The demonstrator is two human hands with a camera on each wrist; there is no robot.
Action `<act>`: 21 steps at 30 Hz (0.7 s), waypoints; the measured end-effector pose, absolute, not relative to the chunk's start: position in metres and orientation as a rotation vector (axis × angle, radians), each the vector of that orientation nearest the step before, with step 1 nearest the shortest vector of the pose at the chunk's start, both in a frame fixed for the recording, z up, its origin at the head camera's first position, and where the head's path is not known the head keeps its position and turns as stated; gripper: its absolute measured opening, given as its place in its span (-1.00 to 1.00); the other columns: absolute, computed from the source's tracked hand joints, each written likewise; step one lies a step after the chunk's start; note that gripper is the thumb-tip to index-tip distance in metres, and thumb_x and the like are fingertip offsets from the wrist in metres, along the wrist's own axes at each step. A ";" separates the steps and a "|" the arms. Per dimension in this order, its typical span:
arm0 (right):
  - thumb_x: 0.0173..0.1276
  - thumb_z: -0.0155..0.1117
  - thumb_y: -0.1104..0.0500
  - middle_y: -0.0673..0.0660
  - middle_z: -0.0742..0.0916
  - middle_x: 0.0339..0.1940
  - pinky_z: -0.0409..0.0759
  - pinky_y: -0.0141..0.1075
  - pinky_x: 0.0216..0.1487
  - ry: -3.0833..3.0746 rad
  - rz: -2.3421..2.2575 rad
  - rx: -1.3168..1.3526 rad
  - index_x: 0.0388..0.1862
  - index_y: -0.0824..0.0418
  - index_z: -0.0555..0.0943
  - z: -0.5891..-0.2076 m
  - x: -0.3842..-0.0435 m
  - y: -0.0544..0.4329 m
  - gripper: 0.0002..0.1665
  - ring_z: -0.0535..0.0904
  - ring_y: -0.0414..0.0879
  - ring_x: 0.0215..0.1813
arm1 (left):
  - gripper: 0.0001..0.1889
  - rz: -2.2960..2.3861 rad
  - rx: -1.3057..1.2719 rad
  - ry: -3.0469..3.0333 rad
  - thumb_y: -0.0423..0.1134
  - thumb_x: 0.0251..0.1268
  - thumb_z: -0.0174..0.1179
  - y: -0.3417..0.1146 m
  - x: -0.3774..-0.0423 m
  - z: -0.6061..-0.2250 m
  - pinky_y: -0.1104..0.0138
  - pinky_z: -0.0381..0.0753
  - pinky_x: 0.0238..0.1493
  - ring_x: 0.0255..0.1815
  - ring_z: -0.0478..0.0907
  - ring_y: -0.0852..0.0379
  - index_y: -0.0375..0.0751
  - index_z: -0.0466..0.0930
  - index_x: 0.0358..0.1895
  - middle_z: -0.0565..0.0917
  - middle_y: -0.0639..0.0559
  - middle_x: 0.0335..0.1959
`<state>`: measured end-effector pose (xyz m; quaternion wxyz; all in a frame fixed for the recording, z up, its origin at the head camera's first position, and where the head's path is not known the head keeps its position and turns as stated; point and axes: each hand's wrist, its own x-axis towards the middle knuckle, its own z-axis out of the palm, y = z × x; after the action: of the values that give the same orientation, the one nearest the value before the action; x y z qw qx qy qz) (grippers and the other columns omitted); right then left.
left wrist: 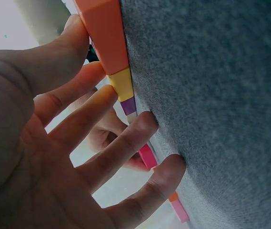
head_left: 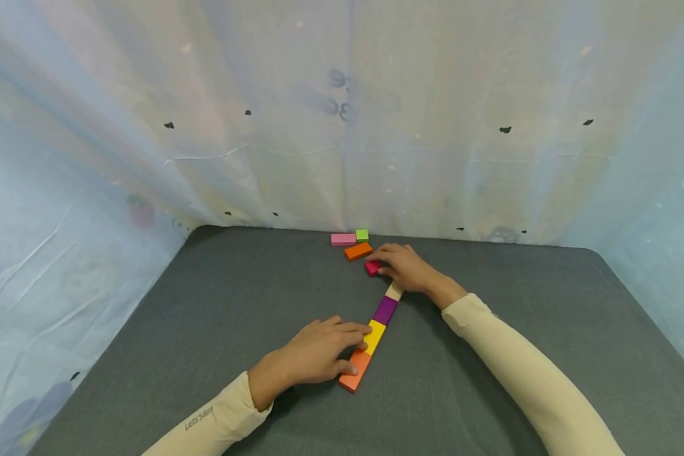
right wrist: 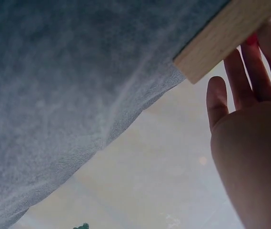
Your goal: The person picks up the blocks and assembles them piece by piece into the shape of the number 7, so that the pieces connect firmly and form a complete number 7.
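Eight blocks lie before me on the dark grey table covering (head_left: 251, 285), counting the one in my grip. At the left, my left hand (head_left: 319, 351) is spread wide and grips nothing: its thumb meets the coral-orange block (head_left: 351, 380) and two fingers touch the left side of the yellow block (head_left: 375, 337), a light brace, I judge, against the row slipping. Toward the far edge, the pink block (head_left: 343, 240), the deeper orange block (head_left: 358, 252) and the lime-green block (head_left: 361, 235) sit apart from that row, perhaps so that they stay out of its way. The row slants from near left to far right: coral-orange, yellow, then the purple block (head_left: 385, 311) and the plain wood block (head_left: 394, 291), laid end to end so their edges run straight. Beyond its far end, my right hand (head_left: 407, 269) has the red block (head_left: 372, 269) pinched narrowly between thumb and fingertips, likely for fine control; whether it touches the wood I cannot tell. The covering looks finely woven from the left wrist. Pale printed sheeting (head_left: 422, 164) hangs at left, far side and right, with scattered dark patches.
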<state>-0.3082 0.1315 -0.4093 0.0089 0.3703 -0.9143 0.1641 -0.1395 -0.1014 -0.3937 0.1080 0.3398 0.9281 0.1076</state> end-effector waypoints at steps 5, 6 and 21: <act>0.50 0.20 0.13 0.11 0.64 0.22 0.34 0.10 0.32 -2.825 0.466 1.192 0.30 0.04 0.58 -0.411 -0.311 0.130 -0.58 0.52 0.03 0.29 | -0.61 0.332 0.968 2.724 0.14 0.27 0.28 -0.105 -0.138 -0.395 0.01 0.51 0.21 0.25 0.43 0.16 0.26 0.61 0.14 0.39 0.38 0.44; 0.50 0.20 0.12 0.10 0.64 0.22 0.34 0.09 0.32 -2.818 0.449 1.198 0.30 0.03 0.58 -0.411 -0.312 0.130 -0.58 0.52 0.03 0.29 | -0.62 0.338 0.959 2.722 0.14 0.26 0.28 -0.105 -0.138 -0.395 0.01 0.51 0.21 0.25 0.43 0.16 0.26 0.61 0.14 0.39 0.38 0.44; 0.50 0.20 0.11 0.19 0.62 0.19 0.34 0.15 0.33 -2.742 0.474 1.033 0.29 0.11 0.57 -0.408 -0.312 0.168 -0.58 0.52 0.12 0.25 | -0.61 0.332 0.964 2.737 0.14 0.26 0.28 -0.104 -0.140 -0.397 -0.05 0.49 0.24 0.26 0.43 0.16 0.27 0.61 0.14 0.40 0.37 0.43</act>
<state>-0.3120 0.1678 -0.4078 0.0867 0.3466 -0.9203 0.1592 -0.1396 -0.1041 -0.3967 0.1102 0.3280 0.9314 0.1130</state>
